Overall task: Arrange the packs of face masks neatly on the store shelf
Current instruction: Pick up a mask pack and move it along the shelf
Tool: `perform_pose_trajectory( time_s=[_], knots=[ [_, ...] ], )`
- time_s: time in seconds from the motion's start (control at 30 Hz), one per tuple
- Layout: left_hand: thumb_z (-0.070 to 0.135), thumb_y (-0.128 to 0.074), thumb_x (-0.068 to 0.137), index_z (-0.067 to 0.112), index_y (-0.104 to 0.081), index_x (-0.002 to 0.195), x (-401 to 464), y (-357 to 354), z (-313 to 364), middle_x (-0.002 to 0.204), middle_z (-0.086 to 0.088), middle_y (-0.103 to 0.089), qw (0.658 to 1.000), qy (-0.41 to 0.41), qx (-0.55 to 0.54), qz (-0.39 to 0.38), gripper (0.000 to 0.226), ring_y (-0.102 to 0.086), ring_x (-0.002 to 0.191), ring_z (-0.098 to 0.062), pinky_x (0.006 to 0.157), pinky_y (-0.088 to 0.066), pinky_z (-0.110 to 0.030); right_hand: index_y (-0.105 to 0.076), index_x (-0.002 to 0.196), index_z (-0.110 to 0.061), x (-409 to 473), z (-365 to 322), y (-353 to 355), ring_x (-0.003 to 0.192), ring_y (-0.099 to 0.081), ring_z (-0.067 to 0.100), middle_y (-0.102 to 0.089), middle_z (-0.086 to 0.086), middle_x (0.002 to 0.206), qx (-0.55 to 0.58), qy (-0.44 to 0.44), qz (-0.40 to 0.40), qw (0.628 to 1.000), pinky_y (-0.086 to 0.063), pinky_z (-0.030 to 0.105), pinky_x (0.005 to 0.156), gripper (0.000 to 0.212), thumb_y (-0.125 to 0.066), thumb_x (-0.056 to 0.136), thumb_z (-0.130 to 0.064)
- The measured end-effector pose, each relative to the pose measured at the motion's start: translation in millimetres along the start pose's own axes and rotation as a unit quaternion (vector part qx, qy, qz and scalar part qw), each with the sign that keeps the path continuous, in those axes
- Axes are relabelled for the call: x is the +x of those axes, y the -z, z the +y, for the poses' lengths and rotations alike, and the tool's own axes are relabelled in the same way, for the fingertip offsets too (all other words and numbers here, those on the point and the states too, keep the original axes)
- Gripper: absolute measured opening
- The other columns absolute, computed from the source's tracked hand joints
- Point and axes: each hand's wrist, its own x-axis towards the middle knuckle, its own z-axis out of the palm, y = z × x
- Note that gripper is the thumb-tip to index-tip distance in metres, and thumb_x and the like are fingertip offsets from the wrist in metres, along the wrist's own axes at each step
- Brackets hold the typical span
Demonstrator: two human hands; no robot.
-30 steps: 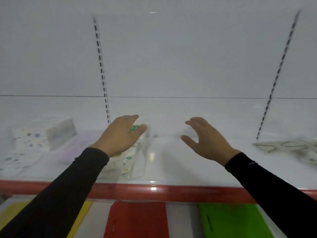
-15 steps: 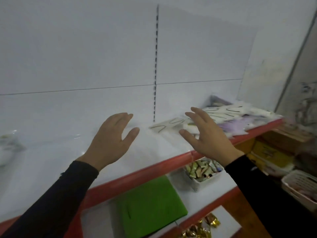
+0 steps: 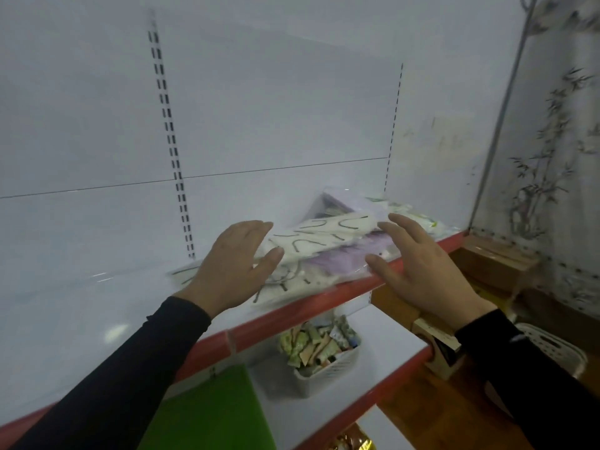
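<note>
The shelf (image 3: 97, 303), white with a red front lip, is the landmark: it runs from lower left up to the right, and a loose heap of packs (image 3: 324, 248) lies at its right end, just behind the lip and below the right slotted upright. The heap is untidy, with clear-wrapped packs overlapping at angles, a white one with dark loops on top and a lilac one under it near the lip; its long axis follows the shelf edge. One shelf down stand a basket (image 3: 324, 368) of small packets and a green folder (image 3: 207, 414). The left hand (image 3: 232, 271) hovers over the heap's left end, fingers straight and together, holding nothing; whether it touches the wrap cannot be told. The right hand (image 3: 418, 264) is spread open at the lip, thumb close to the lilac pack. The heap lies between the two grips and slightly beyond them, the left one nearer, so closing inward along the long axis looks like the coming move.
</note>
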Motion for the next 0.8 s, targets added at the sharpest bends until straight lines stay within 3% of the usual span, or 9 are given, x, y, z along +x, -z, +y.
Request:
perform_pose_trajectory(
  time_s=[0.17,0.27,0.4,0.57,0.7,0.8],
  knots=[
    [0.064,-0.025,0.088,0.016,-0.043,0.146,66.0,-29.2,28.6,0.149,-0.002,-0.045,1.0,-0.024,0.014,-0.007,0.077,-0.033,0.14,-0.019,0.113,-0.018,-0.024,-0.046,0.143,-0.016,26.8,55.8,3.4,0.14,-0.038,0.022,-0.037,0.005,0.154,-0.015,-0.01,-0.007,1.0,-0.038,0.037,0.109,0.064,-0.051,0.091,-0.054],
    [0.066,-0.022,0.088,0.014,-0.047,0.142,110.4,-48.4,36.0,0.14,-0.005,-0.053,0.998,-0.038,0.034,-0.028,0.079,-0.042,0.132,-0.023,0.108,-0.027,-0.028,-0.044,0.144,-0.017,52.0,83.6,-2.3,0.138,-0.039,0.021,-0.038,0.003,0.153,-0.029,-0.011,-0.018,0.999,-0.035,0.032,0.11,0.063,-0.052,0.093,-0.053],
    [0.049,-0.038,0.101,0.015,-0.041,0.144,174.2,-77.4,36.4,0.143,-0.007,-0.05,0.995,-0.03,0.052,-0.084,0.055,-0.042,0.133,-0.025,0.107,-0.03,-0.033,-0.043,0.146,-0.015,98.7,120.4,-16.2,0.136,-0.041,0.018,-0.041,0.003,0.151,-0.046,-0.011,-0.038,0.998,-0.032,0.025,0.109,0.061,-0.05,0.096,-0.051],
    [0.051,-0.037,0.101,0.019,-0.039,0.145,250.7,-109.7,30.5,0.138,-0.01,-0.053,0.987,0.02,0.03,-0.155,0.055,-0.048,0.125,-0.027,0.097,-0.038,-0.036,-0.044,0.145,-0.016,161.5,165.1,-41.5,0.127,-0.05,0.019,-0.046,0.003,0.146,-0.009,-0.039,-0.079,0.996,-0.035,0.026,0.102,0.055,-0.044,0.1,-0.047],
    [0.051,-0.037,0.1,0.018,-0.046,0.135,288.9,-134.8,33.4,0.122,-0.008,-0.06,0.984,0.064,0.008,-0.169,0.049,-0.052,0.102,-0.023,0.081,-0.038,-0.033,-0.044,0.145,-0.013,207.5,195.8,-69.0,0.133,-0.045,0.022,-0.048,0.009,0.145,0.021,-0.046,-0.137,0.989,-0.031,0.028,0.105,0.052,-0.041,0.102,-0.043],
    [0.052,-0.038,0.098,0.019,-0.049,0.129,309.9,-151.4,33.7,0.119,-0.006,-0.061,0.977,0.109,0.006,-0.182,0.047,-0.055,0.1,-0.024,0.08,-0.042,-0.033,-0.041,0.147,-0.015,239.9,213.2,-88.3,0.135,-0.043,0.025,-0.045,0.011,0.148,0.018,-0.024,-0.201,0.979,-0.03,0.03,0.108,0.054,-0.039,0.102,-0.045]
  ],
)
